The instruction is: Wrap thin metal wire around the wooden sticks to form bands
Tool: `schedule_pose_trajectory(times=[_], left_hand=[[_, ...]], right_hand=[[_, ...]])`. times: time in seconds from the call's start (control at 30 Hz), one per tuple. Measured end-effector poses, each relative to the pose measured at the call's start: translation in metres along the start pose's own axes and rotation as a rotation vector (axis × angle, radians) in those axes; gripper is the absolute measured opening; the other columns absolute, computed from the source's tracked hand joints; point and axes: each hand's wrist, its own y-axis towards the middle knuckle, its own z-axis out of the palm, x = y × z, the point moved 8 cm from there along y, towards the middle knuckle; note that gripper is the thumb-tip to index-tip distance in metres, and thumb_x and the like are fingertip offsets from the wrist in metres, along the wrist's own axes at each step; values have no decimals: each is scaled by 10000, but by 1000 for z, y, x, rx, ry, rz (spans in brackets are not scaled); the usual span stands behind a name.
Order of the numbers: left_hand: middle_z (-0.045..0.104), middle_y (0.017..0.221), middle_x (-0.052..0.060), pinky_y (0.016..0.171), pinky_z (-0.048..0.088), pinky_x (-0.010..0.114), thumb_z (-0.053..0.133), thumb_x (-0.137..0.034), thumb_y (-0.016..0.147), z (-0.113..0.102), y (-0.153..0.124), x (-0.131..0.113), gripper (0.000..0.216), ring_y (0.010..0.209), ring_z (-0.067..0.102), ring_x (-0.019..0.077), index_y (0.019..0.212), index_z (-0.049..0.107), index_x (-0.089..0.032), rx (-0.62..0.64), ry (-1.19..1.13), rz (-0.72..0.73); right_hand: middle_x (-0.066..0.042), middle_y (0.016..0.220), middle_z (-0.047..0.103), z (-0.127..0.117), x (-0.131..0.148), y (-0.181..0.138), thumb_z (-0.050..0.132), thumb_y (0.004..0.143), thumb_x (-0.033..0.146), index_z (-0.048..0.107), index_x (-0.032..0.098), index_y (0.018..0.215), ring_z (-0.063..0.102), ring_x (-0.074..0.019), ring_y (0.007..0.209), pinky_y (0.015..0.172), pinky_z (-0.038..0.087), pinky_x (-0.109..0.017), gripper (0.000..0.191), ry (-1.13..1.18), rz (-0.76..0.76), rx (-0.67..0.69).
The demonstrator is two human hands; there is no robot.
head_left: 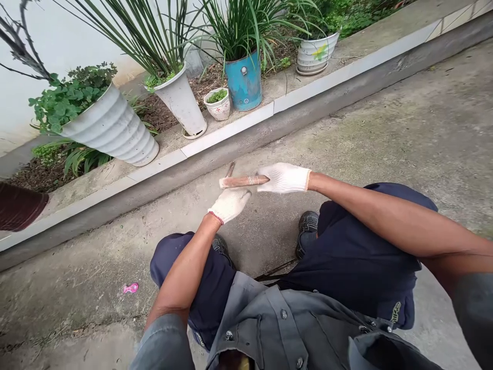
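Just ahead of my knees, both hands are in pale knitted work gloves. A brown, stick-like wooden piece [244, 181] lies across them, with a light band wrapped around it and a pale left end. My left hand [230, 204] is closed at its left part, thumb side up. Behind it a short, dark, narrow piece [230, 168] sticks up; whether the two are joined I cannot tell. My right hand [284, 177] is at the tapered right end, its fingers partly hidden and seemingly closed on it.
A low concrete ledge with a tiled edge [227, 129] runs diagonally ahead. On it stand a ribbed white pot [115, 126], a tall white pot [181, 100], a blue bucket [244, 82] and other planters. A small pink object [131, 288] lies on the concrete at left.
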Motion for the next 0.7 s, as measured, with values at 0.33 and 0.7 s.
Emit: schedule_pose_trajectory(times=[0.33,0.7], left_hand=[[724,856,101,837,459,343,351,-381,1057,-8,-3,7,453,856,675,240,856,712,-193,-23,207,-62],[737,986,91,797,464,309,296,-413,1089,9,-8,-15,442,899,686,228,1041,683,-205,-31,4,-164]], right_hand=[[-105,821,714,60,2,-14,684,760,319,751,166,902,651,-242,726,660,442,-340,219,-291,-47,446],[-159,964,725,1,-13,9,489,942,549,655,162,1085,606,-225,792,698,411,-328,445,-52,195,-106]])
